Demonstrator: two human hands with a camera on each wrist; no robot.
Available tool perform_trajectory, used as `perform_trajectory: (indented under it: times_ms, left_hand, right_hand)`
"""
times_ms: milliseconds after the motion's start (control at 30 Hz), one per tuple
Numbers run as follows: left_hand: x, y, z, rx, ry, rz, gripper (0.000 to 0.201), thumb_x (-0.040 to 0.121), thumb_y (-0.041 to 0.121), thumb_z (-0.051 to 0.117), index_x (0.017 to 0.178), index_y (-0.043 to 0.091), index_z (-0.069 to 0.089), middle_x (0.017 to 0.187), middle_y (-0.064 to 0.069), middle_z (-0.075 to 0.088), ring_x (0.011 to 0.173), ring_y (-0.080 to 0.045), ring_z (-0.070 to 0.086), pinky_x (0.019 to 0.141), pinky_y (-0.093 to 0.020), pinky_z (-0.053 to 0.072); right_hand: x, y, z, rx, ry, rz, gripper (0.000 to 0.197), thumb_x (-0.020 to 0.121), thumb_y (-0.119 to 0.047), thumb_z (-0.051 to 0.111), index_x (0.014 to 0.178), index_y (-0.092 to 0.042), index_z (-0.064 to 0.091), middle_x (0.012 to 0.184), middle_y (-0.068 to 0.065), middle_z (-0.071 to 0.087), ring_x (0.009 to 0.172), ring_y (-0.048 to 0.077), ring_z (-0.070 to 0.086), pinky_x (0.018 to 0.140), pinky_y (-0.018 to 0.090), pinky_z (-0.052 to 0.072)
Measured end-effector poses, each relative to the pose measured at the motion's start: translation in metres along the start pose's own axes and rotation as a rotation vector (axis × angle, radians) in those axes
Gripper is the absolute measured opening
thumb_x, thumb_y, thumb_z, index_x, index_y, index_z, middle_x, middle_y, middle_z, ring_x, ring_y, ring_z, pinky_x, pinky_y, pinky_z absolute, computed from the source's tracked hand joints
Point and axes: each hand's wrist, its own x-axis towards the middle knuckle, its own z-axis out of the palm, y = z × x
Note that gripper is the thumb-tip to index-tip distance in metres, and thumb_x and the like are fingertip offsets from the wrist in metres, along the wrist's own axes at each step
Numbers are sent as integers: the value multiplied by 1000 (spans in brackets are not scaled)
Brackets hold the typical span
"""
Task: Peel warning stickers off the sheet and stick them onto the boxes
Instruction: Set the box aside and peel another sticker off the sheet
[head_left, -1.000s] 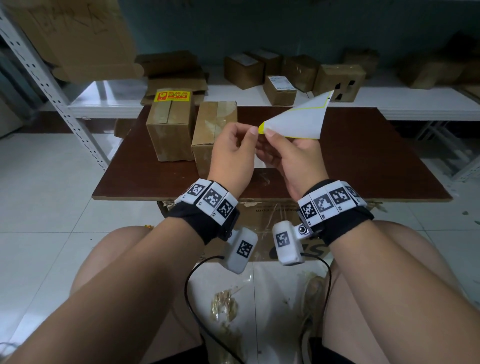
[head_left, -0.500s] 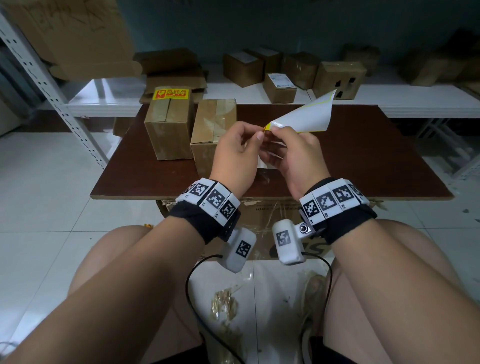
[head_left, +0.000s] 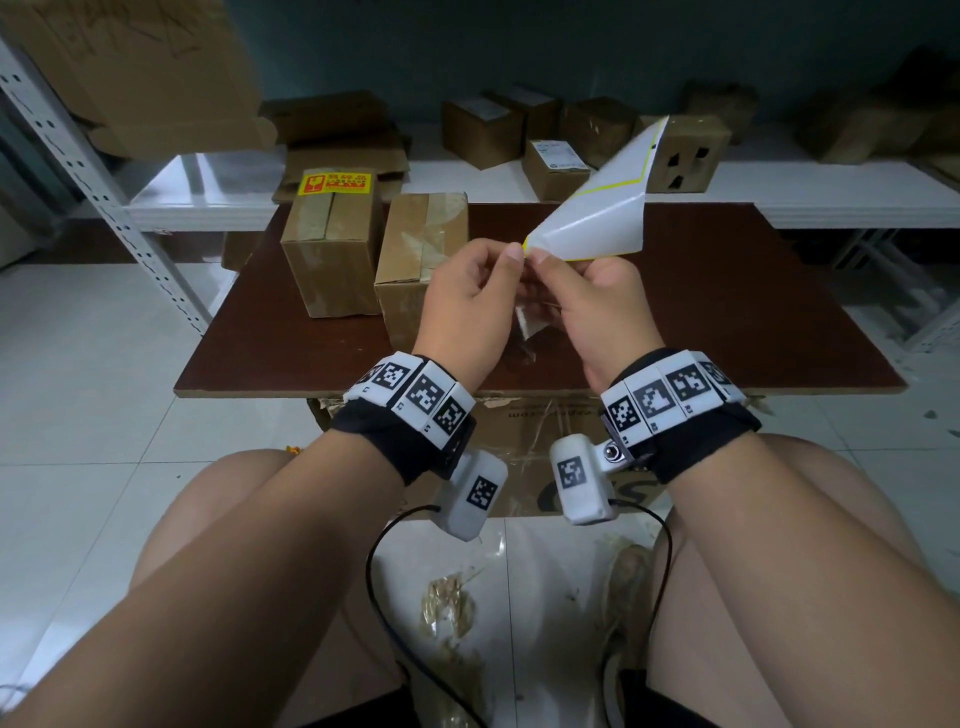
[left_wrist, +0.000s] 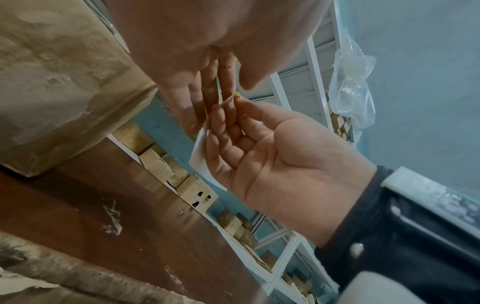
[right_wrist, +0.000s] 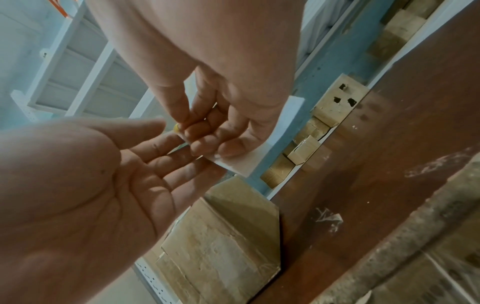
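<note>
A sticker sheet (head_left: 597, 218), white back with yellow edging, is held up over the brown table (head_left: 727, 312). My left hand (head_left: 506, 260) pinches its yellow near corner between thumb and forefinger, its other fingers straight under the sheet (right_wrist: 241, 162). My right hand (head_left: 545, 262) pinches the sheet (left_wrist: 200, 152) just beside it, fingers curled behind. Two cardboard boxes stand at the table's left. The far one (head_left: 332, 249) carries a yellow-red warning sticker (head_left: 337, 183) on top. The near one (head_left: 421, 244) has only tape on top.
A white shelf (head_left: 831, 197) behind the table bears several small cardboard boxes. A metal rack upright (head_left: 78, 171) slants at the left. A scrap of clear film (head_left: 530, 325) lies on the table under my hands. A large carton (head_left: 519, 441) sits beneath the table.
The sheet's far end has tipped upward and now stands steeper. Both hands stay together at its near corner.
</note>
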Motion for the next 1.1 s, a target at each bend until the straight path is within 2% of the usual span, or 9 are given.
perform_trajectory:
  times_ms: [100,267,367,467,567,700,867,1033,1100]
  left_hand:
    - [2,1,-3,42,-6,-4,21,104,21,63,86,17,74,76,-2,74,76,-13,70,78,-36,59]
    - [3,6,-11,116,-28,-28,22,100,19,68,82,24,81,77,4,80,81,-10,76,88,-41,65]
    - [4,5,-14,113,-49,-67,21,95,23,69,81,29,83,82,3,82,90,-19,79,92,-51,64]
    - [5,4,-15,93,-54,-97,24,94,21,67,78,28,84,83,-8,81,89,-32,79,90,-57,64]
    - [7,5,-14,21,-60,-144,29,98,13,64,78,23,83,88,-20,80,85,-34,79,90,-52,66]
    - [8,7,-14,-102,-58,-230,26,100,6,62,81,14,78,76,-12,76,76,-17,75,81,-35,68]
    - [7,8,-14,-175,-57,-246,21,101,8,68,83,12,78,85,-15,77,82,-21,77,84,-36,67]
    - [7,10,-14,-214,-38,-257,16,103,9,68,88,7,74,77,-9,76,74,-13,76,75,-26,67]
    - [6,8,-12,-195,-51,-231,16,103,9,69,89,6,75,76,-9,73,76,-13,75,78,-29,67]
  right_hand:
    - [1,3,-1,-85,-6,-33,37,98,-28,70,87,6,77,88,26,79,80,30,73,89,61,60]
    - [1,1,-6,-222,-21,-55,35,100,-28,69,85,2,79,83,20,79,81,33,77,86,57,61]
    - [0,0,-7,-242,-24,-56,36,98,-27,72,81,3,79,80,20,79,83,36,78,86,57,61]
    - [1,0,-8,-222,-24,-53,37,97,-27,74,85,8,79,84,25,78,87,41,78,88,62,60]
    - [0,0,-8,-211,-27,-64,37,94,-27,75,86,9,78,86,27,78,88,44,77,88,64,59]
    - [0,0,-7,-190,-5,-77,22,94,-21,75,85,-2,81,87,17,81,90,36,78,89,57,61]
    - [0,-1,-8,-150,-12,-75,18,100,-18,73,87,-10,81,80,2,80,79,15,77,80,38,62]
    - [-2,-2,-5,-137,-34,-103,25,104,-26,70,94,-6,80,89,14,81,79,16,75,82,39,62]
    - [-4,-5,-4,-101,-15,-102,25,104,-22,70,88,-4,77,85,15,77,75,15,72,76,32,62]
